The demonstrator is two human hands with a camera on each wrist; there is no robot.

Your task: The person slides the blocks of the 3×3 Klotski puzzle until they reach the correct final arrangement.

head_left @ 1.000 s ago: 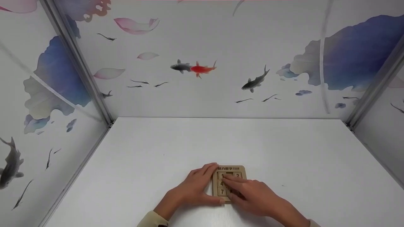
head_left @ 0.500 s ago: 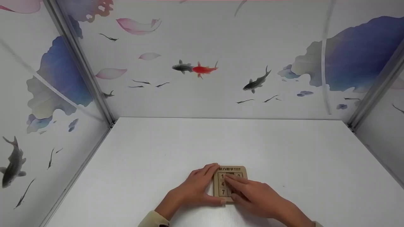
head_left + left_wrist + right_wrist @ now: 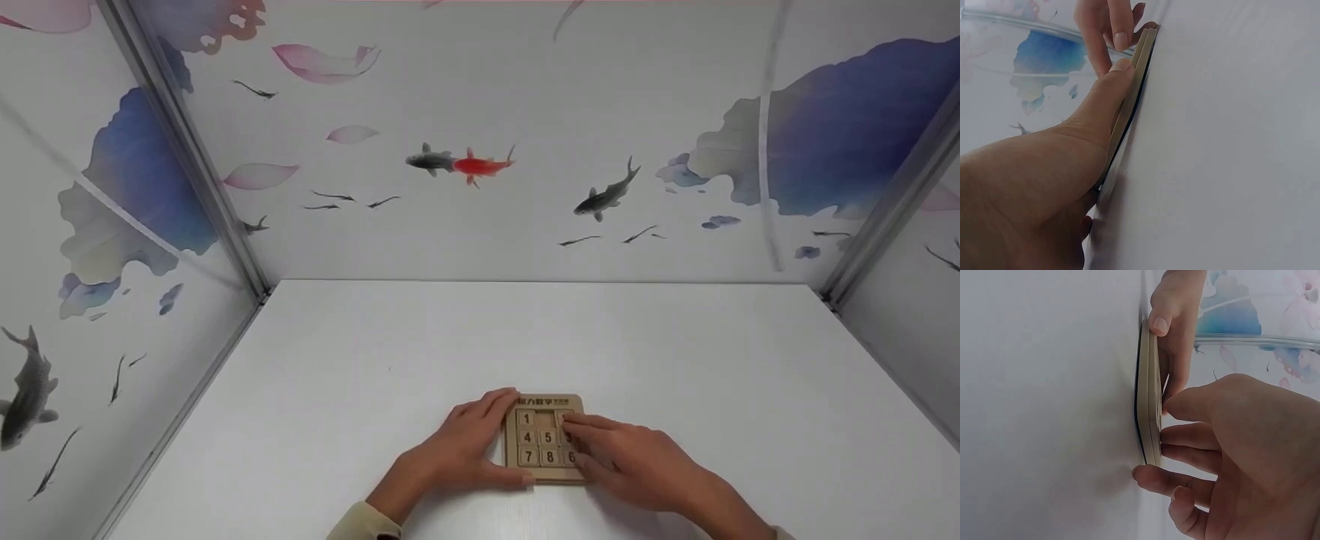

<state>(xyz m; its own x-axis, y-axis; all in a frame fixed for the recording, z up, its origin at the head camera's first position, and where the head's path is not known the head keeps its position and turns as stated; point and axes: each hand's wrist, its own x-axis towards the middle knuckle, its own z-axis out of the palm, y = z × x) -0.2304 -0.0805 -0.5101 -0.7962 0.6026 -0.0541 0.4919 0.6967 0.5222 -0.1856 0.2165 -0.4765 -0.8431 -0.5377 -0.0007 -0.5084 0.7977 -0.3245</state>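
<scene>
A wooden sliding number puzzle (image 3: 555, 474) lies flat on the white table in the head view. Its tiles show 1 at top left, 4 and 5 in the middle row, and 7, 8 and a partly covered 6 below. The top middle slot is vacant. My left hand (image 3: 465, 442) holds the frame's left side, fingers at the upper corner and thumb (image 3: 1122, 64) on the near edge. My right hand (image 3: 645, 461) rests its fingertips on the right column, partly hiding those tiles. In the right wrist view, one right finger (image 3: 1154, 478) reaches beside the puzzle's edge.
The white table (image 3: 390, 330) meets a back wall (image 3: 480, 232) printed with fish and petals. Similar panels stand at left and right, with metal posts (image 3: 202, 165) in the corners.
My right hand has shifted right, from the middle column to the right column, uncovering the 5 and 8 tiles. The left hand and puzzle frame have stayed in place.
</scene>
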